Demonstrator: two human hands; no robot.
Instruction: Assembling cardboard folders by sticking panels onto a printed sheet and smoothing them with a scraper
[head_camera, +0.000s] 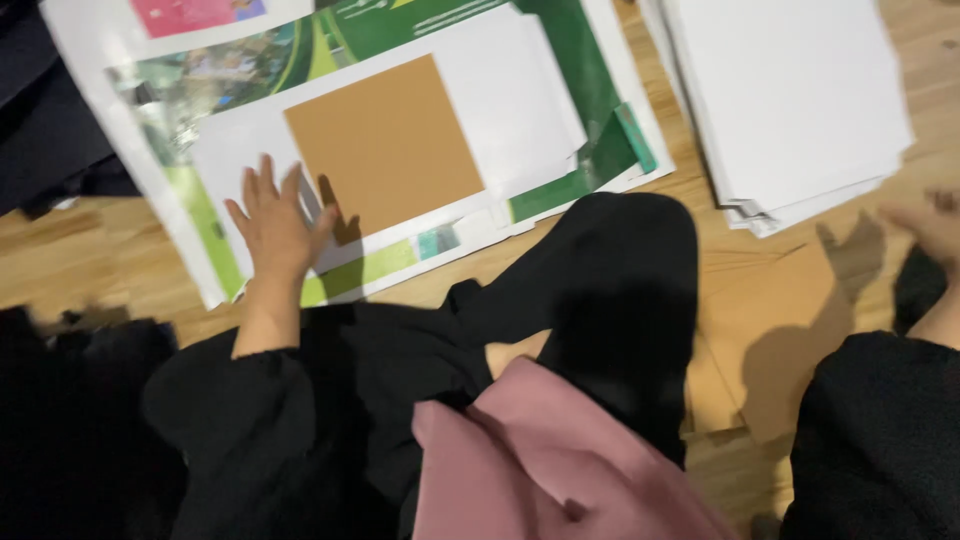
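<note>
My left hand (275, 222) lies flat with fingers spread on a white sheet (500, 110), pressing it down just left of a brown square of paper (385, 140) that lies on that sheet. My right hand (930, 225) is blurred at the right edge, fingers apart, holding nothing, hovering over brown cardboard pieces (775, 320) on the floor. Both my arms wear black sleeves.
A large green printed poster (590, 90) lies under the white sheet on the wooden floor (90, 270). A stack of white paper (790, 100) lies at the top right. My black-clad knee (620, 290) and a pink cloth (540, 460) fill the bottom centre.
</note>
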